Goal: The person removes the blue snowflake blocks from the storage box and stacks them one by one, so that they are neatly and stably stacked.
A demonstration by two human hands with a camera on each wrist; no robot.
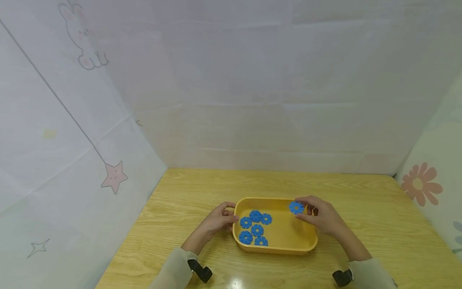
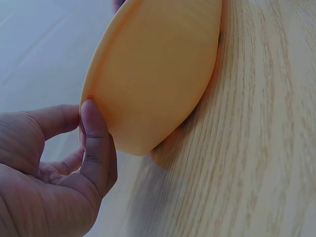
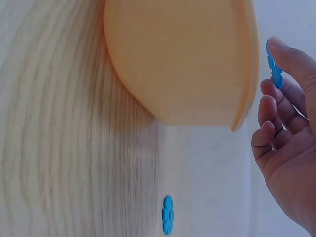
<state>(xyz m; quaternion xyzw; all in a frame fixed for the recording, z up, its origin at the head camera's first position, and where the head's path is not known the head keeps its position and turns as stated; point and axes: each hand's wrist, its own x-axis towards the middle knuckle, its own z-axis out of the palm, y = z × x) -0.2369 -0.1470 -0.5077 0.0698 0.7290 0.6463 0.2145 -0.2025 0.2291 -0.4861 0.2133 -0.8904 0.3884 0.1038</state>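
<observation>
A yellow rectangular tray [image 1: 285, 235] sits on the table, with several blue snowflake discs [image 1: 257, 230] gathered at its left end. Thumb and fingers of my left hand [image 1: 218, 220] pinch the tray's left rim; in the left wrist view, the thumb lies against the tray's outer wall [image 2: 153, 74]. Over the right end of the tray, my right hand [image 1: 323, 214] pinches another blue snowflake disc [image 1: 296, 207] between thumb and fingers. The right wrist view shows this held disc [image 3: 274, 66] edge-on, above the rim.
One more blue disc [image 3: 168, 215] lies on the wooden table beyond the tray in the right wrist view. The table [image 1: 173, 224] is bordered by pale printed cloth walls [image 1: 234, 132] at the back and sides.
</observation>
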